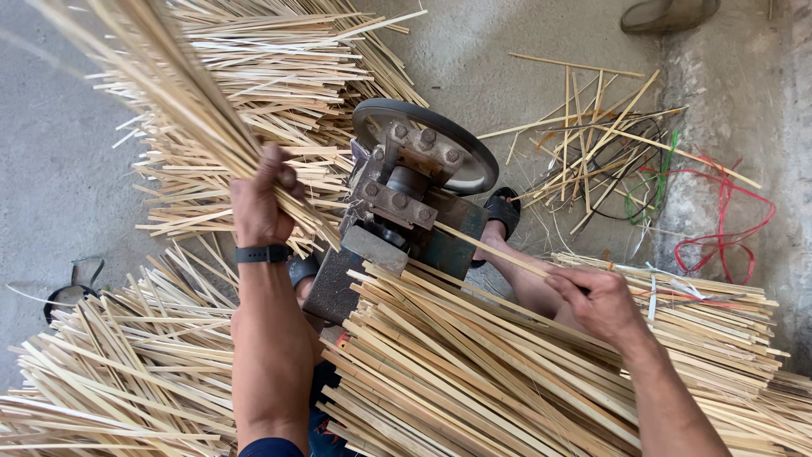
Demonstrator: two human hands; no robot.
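Feeding looks like the step in hand: my right hand point(602, 298) pinches one bamboo strip point(491, 248), fingers closed on it, its far end at the mouth of the splitting machine point(406, 199). My left hand point(258, 199) grips a raised bundle of thin slivers point(182, 93), fingers wrapped tight. Next, I judge, calls for pushing the strip straight into the rollers, clear of the stack of strips point(474, 372) across my lap.

— What lies on the concrete floor point(51, 169) at the right?
— A red cord point(729, 222) and a green cord point(658, 173) tangled among scattered sticks point(592, 127).
— And the top edge?
— A grey, perhaps mesh, basket point(668, 13); a black sandal point(504, 210) sits lower.
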